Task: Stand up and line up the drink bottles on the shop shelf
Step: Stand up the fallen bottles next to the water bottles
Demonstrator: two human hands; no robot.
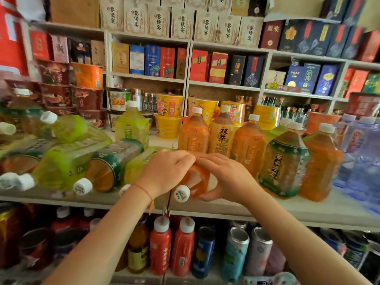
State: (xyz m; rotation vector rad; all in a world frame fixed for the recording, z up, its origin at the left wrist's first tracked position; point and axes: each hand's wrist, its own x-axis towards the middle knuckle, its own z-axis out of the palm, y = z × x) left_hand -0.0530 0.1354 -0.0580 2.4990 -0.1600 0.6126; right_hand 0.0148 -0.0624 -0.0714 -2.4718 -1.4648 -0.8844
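An orange drink bottle lies on its side on the shelf, its white cap pointing toward me. My left hand rests curled over its upper side and my right hand grips it from the right. Left of it, several green and green-labelled bottles lie toppled with caps toward me. To the right, several bottles stand upright: orange ones, a yellow-labelled one and a green-labelled one.
A light green bottle stands behind the fallen ones. Shrink-wrapped water bottles fill the shelf's right end. Instant noodle cups stand at the back. Boxes line the upper shelves; bottles and cans fill the shelf below.
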